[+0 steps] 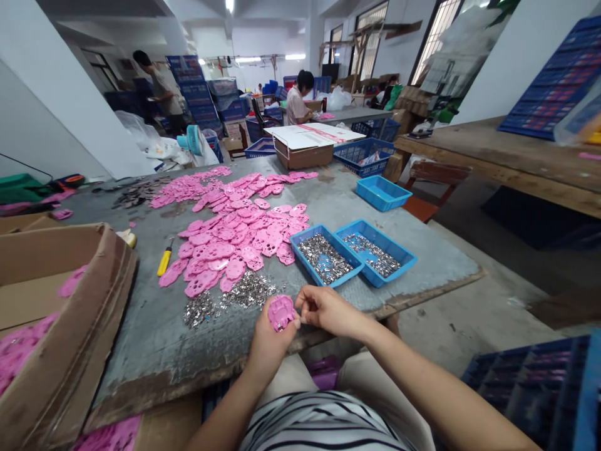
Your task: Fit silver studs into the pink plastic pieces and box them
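My left hand point(267, 344) holds a pink plastic piece point(280, 311) at the near edge of the grey table point(154, 338). My right hand point(325, 309) is pinched against that piece's right side; whether a small metal part is between its fingers is too small to tell. Just beyond my hands lies a heap of small shiny metal parts point(235, 295). A large spread of pink plastic pieces point(235, 238) covers the table's middle. Two blue trays point(326, 255) point(377, 247) holding metal parts stand to the right of my hands.
An open cardboard box point(61, 313) with pink pieces sits at the left. A yellow-handled tool point(164, 260) lies left of the pink pile. An empty blue tray point(382, 191) and a cardboard box point(310, 145) stand farther back. Two people work in the background. Blue crates point(539, 382) sit at lower right.
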